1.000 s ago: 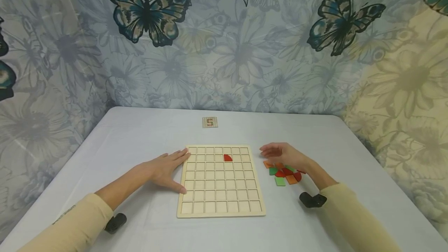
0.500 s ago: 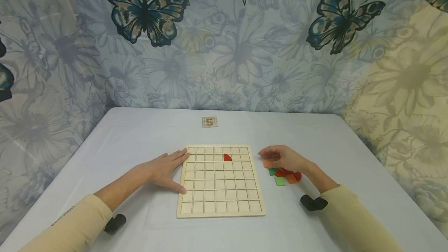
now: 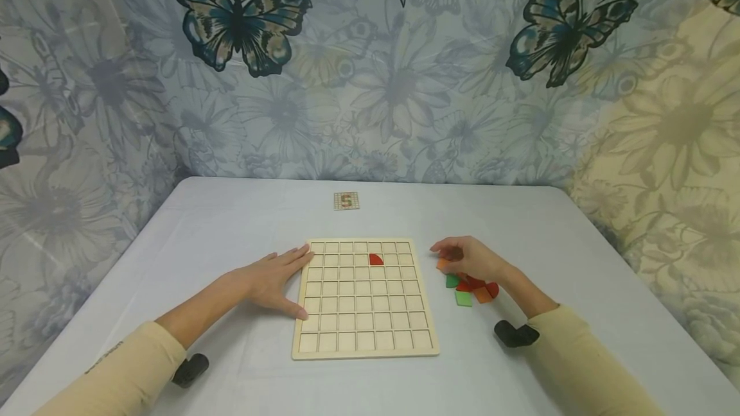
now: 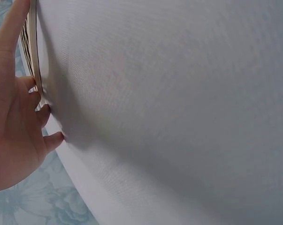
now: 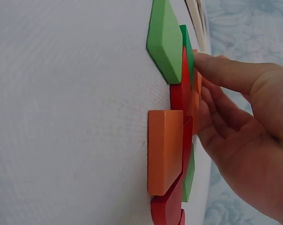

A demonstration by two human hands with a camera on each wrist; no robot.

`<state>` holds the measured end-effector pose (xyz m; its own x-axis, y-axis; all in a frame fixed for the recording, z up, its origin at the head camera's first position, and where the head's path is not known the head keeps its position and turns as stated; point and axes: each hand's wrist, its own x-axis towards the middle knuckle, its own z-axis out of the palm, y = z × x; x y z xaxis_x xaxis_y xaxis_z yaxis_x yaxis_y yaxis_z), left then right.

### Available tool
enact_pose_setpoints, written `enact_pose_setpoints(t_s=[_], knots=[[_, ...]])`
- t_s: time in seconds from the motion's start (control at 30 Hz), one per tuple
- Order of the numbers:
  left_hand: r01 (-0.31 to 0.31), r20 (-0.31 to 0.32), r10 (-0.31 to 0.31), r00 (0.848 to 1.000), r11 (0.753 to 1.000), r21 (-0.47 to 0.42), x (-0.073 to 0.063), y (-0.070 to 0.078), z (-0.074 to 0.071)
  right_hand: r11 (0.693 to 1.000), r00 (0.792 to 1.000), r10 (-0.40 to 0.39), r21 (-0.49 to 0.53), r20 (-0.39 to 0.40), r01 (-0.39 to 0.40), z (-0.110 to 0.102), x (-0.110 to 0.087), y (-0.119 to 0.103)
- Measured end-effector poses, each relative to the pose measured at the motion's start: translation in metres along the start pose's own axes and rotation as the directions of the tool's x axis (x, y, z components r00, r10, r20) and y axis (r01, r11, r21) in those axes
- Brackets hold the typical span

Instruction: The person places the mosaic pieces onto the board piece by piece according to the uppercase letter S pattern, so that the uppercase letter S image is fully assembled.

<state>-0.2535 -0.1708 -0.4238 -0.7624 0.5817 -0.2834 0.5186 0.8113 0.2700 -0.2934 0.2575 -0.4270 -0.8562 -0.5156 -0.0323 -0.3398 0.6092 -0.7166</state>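
In the head view, my left hand (image 3: 276,279) lies with spread fingers along the left edge of a pale wooden grid board (image 3: 365,358). Its fingertips touch the frame, as the board's side (image 4: 34,51) also shows in the left wrist view. One red quarter-round tile (image 3: 376,260) sits in an upper cell. Right of the board, my right hand (image 3: 471,258) bends over a loose pile. Thumb and fingers grip an orange tile (image 5: 196,98) there, partly hidden. Around it lie a dark green tile (image 3: 451,281), a light green tile (image 3: 464,298) and red pieces (image 3: 493,290).
Behind the board lies a small card (image 3: 346,201) with a grid and a red S-like figure. Another orange tile (image 5: 164,152) lies at the pile's near side. A white cloth (image 3: 243,210) covers the table, and a butterfly-patterned backdrop (image 3: 370,114) rises behind it.
My right hand has lowered onto the pile and its thumb has closed in on the orange tile, which has shifted slightly away from me. My left hand and the board stay put.
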Motion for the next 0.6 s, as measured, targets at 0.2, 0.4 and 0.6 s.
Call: enact_pose_setpoints(t_s=[0.2, 0.4, 0.6], knots=[[-0.006, -0.003, 0.006, 1.000, 1.000, -0.002, 0.0000, -0.0003, 0.0005, 1.000, 1.000, 0.019, 0.003, -0.004, -0.019, -0.0003, 0.0006, -0.0007], [-0.003, 0.002, 0.003, 1.000, 1.000, 0.001, 0.0001, -0.0010, 0.0008, 0.999, 0.999, 0.037, 0.010, -0.018, -0.037, -0.0023, 0.0000, 0.0002], [0.000, 0.001, 0.000, 1.000, 1.000, -0.007, -0.0004, -0.0006, 0.0000, 0.996, 0.995, 0.085, 0.025, -0.048, -0.084, -0.0026, 0.0007, -0.0003]])
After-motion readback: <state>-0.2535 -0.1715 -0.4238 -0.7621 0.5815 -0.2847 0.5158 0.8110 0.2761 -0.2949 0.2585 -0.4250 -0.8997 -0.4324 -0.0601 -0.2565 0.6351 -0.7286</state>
